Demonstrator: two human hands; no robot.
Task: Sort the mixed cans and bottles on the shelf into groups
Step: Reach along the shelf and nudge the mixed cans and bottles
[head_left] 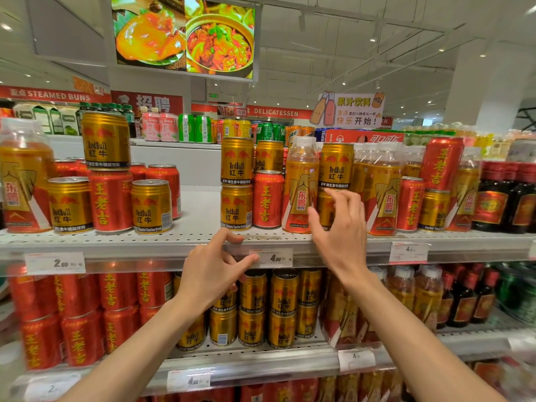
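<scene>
Gold cans and red cans stand mixed with orange bottles on the top shelf (185, 242). Right hand (339, 230), at about 3 o'clock from frame centre, reaches into the row with fingers loosely spread around a lower gold can (326, 207) that carries a second gold can (336, 165); I cannot tell whether it grips or only touches. Just at its 9 o'clock stands an orange bottle (300, 187), then a red can (267, 198) and a two-high gold stack (237, 184). Left hand (214, 271), at 6 o'clock, rests open at the shelf lip, fingertips touching the price tag (272, 258). Dark bottles (504, 195) stand at far 3 o'clock.
</scene>
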